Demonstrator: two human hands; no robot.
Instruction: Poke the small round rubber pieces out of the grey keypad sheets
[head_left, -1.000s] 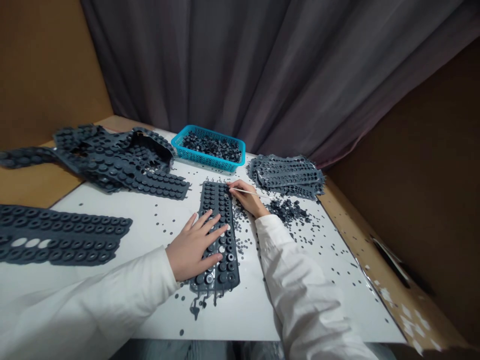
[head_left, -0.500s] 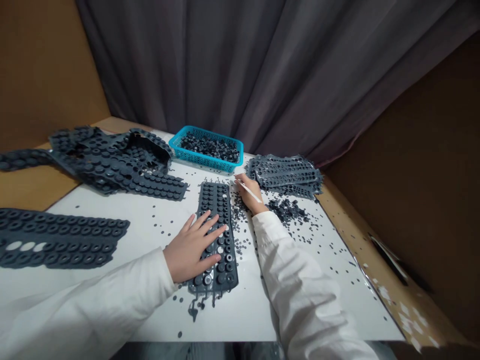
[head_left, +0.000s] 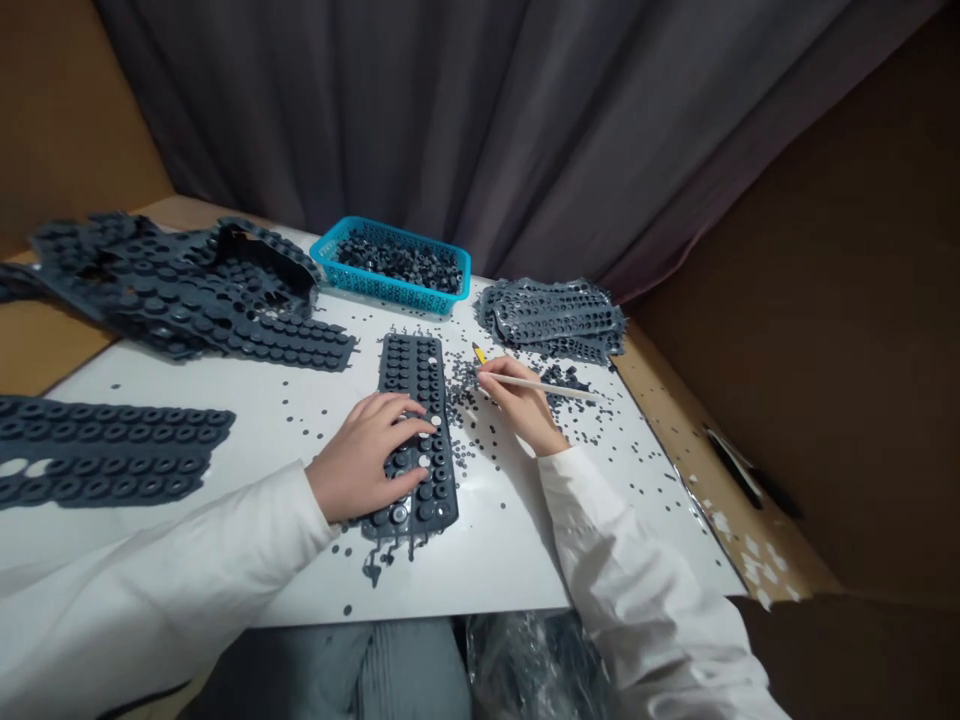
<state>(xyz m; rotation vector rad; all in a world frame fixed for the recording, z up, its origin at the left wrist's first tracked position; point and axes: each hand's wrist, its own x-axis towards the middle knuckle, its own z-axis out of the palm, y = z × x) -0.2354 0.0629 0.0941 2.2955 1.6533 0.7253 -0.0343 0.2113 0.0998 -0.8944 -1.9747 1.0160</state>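
Note:
A dark grey rubber sheet (head_left: 411,372) studded with round buttons lies lengthwise in the middle of the white table (head_left: 495,560). My left hand (head_left: 365,455) rests on its near half, fingers curled down onto the buttons and holding nothing. My right hand (head_left: 520,403) sits just right of the sheet, pinched on a thin pale stick (head_left: 551,387) with a yellow tip pointing toward the sheet. Small loose rubber bits (head_left: 465,385) lie scattered between the sheet and this hand.
A blue basket (head_left: 391,285) of rubber pieces stands at the back. More rubber sheets lie piled at back left (head_left: 187,290), near left (head_left: 97,450) and back right (head_left: 555,318). Loose bits cover the table's right side. A cardboard wall (head_left: 825,330) rises at right, a curtain behind.
My right hand has drawn back from the sheet's far corner toward me and turned, the stick now pointing left. My left hand's fingers have curled. The view has shifted down.

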